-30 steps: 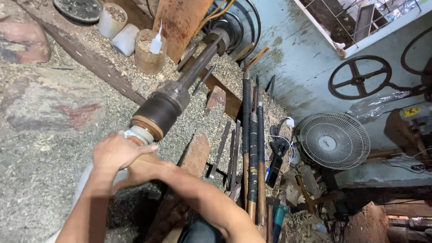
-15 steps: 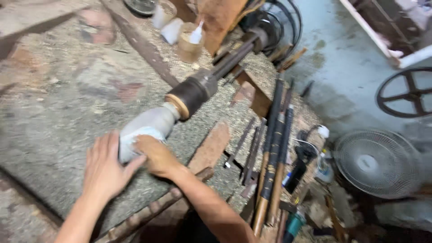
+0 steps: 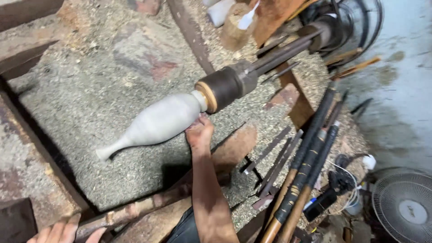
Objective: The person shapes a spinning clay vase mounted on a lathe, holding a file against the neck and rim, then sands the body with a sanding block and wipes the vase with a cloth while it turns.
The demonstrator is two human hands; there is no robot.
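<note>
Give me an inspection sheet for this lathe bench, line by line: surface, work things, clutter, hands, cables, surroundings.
Surface: bench top covered in sawdust and shavings.
Job's things: pale turned wooden piece, vase-shaped, narrow end free, wide end mounted in the dark chuck on the lathe shaft.
Clutter: long-handled turning tools lying side by side to the right; loose metal strips; wooden block; small cups at the top.
Hands: right hand touches the piece's wide end near the chuck; left hand rests on a rusty bar at the bottom edge, holding nothing.
Cables: white lead and plug near the tools; dark coiled cables top right.
Surroundings: fan lower right; concrete floor.
</note>
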